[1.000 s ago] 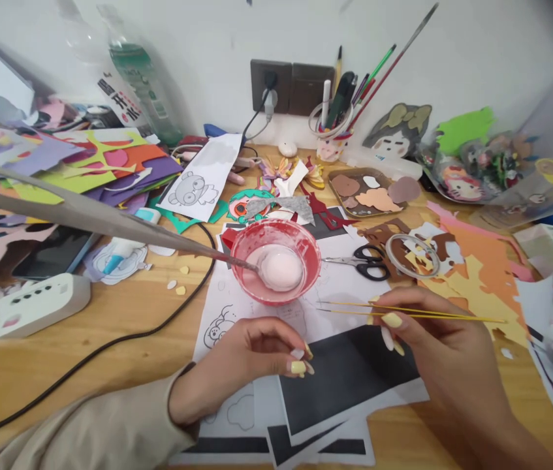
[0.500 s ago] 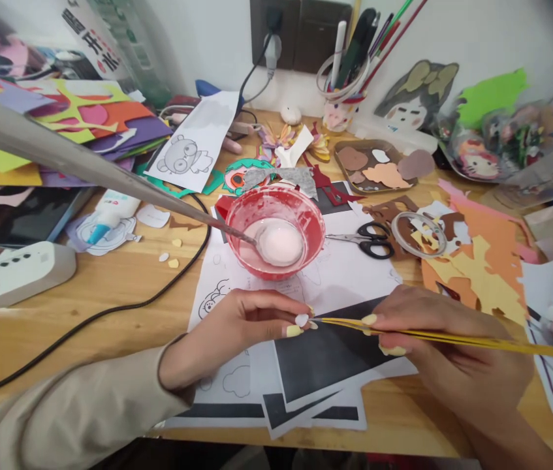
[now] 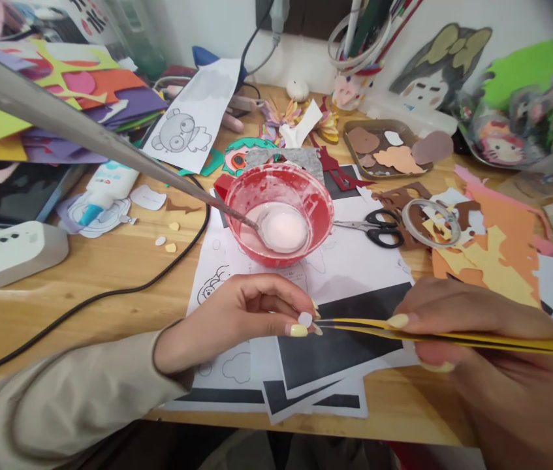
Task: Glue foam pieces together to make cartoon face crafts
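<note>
Pinching white scrap (image 3: 305, 319), tweezers (image 3: 452, 338); bottle label (image 3: 91, 18) reads "水".

A white power strip (image 3: 16, 251) lies near a black cable (image 3: 110, 292) and a dark slab (image 3: 21, 199), probably a phone.

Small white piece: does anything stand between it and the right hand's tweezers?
Nothing visible: the yellow tweezers in the right hand end right beside the small white piece pinched by the left hand; contact is unclear.
</note>
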The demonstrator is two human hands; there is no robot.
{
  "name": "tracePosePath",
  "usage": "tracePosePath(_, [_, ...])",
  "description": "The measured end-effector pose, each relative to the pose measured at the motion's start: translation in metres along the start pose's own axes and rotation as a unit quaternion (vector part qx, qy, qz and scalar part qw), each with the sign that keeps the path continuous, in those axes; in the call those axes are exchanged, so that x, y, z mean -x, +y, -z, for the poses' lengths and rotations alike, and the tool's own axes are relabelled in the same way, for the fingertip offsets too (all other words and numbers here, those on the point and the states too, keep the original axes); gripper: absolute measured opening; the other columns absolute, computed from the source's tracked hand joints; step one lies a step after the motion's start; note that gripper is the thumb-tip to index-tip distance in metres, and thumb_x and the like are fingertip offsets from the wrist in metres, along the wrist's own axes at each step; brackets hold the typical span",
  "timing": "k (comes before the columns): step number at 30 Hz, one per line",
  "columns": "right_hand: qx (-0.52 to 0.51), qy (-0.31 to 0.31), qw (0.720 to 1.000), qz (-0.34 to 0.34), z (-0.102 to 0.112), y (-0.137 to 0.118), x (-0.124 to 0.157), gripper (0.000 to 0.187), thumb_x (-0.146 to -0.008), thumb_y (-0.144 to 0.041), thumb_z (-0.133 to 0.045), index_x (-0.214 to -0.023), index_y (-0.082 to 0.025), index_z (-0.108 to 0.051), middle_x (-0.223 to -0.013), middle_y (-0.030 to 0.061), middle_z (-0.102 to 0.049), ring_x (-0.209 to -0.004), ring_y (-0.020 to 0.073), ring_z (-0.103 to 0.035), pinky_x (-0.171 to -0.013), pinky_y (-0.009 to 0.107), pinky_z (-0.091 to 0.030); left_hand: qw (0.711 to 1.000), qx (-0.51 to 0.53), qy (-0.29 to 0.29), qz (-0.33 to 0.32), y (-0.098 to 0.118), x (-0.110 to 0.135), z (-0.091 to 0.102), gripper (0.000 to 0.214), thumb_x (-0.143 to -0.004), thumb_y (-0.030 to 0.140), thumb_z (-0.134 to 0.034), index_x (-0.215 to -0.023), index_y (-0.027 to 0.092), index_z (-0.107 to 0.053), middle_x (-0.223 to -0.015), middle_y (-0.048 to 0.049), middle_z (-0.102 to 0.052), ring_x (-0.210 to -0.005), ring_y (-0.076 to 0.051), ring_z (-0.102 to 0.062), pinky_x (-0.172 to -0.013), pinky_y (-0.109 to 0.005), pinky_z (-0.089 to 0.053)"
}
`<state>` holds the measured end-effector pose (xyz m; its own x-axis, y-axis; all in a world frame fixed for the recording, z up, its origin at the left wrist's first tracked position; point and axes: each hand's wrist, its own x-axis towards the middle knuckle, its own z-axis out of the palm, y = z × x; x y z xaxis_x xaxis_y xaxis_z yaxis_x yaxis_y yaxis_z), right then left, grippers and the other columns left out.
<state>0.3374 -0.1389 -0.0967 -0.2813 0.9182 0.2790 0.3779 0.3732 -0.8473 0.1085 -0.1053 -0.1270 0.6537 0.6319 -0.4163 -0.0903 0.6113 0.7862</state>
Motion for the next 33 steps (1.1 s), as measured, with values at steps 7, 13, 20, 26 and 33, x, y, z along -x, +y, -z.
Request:
tracePosePath(7, [-0.041,0.029,0.998,-0.045,-0.005,-0.009,0.002,0.014,-0.073,-0.028,-0.063,-0.086,-0.035,-0.064,-0.06,-0.003,-0.062,-0.059,0.0145,-0.057,-0.056,0.029,-0.045,0.999,0.029,-0.018,-0.009,-0.001,0.001,0.001,0.015,-0.07,0.008,-0.064,-0.082,0.018,-0.064,-0.079,0.0029,-0.067,-0.074,-0.006,-0.062,-0.066,-0.01,-0.047])
tracePosePath(13, [-0.038,0.087,0.992,-0.087,-0.013,-0.015,0.004,0.007,-0.073,-0.036,-0.062,-0.079,-0.033,-0.064,-0.059,-0.002,-0.061,-0.057,0.0141,-0.056,-0.055,0.029,-0.045,0.998,0.054,-0.039,0.006,-0.002,0.0,0.001,0.015,-0.071,0.008,-0.064,-0.083,0.018,-0.062,-0.078,0.0024,-0.067,-0.074,-0.007,-0.062,-0.067,-0.012,-0.049])
tracePosePath(20, [-0.017,0.095,0.991,-0.093,-0.015,-0.015,0.004,0.008,-0.072,-0.039,-0.062,-0.078,-0.033,-0.064,-0.061,-0.0013,-0.061,-0.058,0.0144,-0.056,-0.053,0.03,-0.044,0.996,0.075,-0.047,0.004,-0.004,0.003,0.001,0.015,-0.072,0.009,-0.063,-0.084,0.018,-0.062,-0.08,0.0029,-0.067,-0.076,-0.008,-0.063,-0.069,-0.013,-0.05])
tracePosePath(26, [-0.025,0.089,0.994,-0.059,-0.016,-0.013,0.004,0.007,-0.073,-0.034,-0.063,-0.078,-0.03,-0.064,-0.063,-0.0019,-0.061,-0.058,0.012,-0.055,-0.055,0.028,-0.043,0.994,0.092,-0.055,0.001,-0.005,0.002,0.0,0.015,-0.073,0.008,-0.062,-0.084,0.018,-0.062,-0.08,0.0033,-0.067,-0.076,-0.009,-0.064,-0.07,-0.014,-0.052])
tracePosePath(33, [-0.007,0.086,0.995,-0.058,-0.013,-0.012,0.005,0.007,-0.074,-0.032,-0.063,-0.08,-0.03,-0.064,-0.066,-0.0022,-0.062,-0.064,0.0118,-0.056,-0.059,0.028,-0.043,0.993,0.106,-0.06,0.001,-0.006,0.002,-0.001,0.016,-0.074,0.005,-0.059,-0.084,0.017,-0.061,-0.079,0.0024,-0.067,-0.076,-0.01,-0.064,-0.068,-0.014,-0.051])
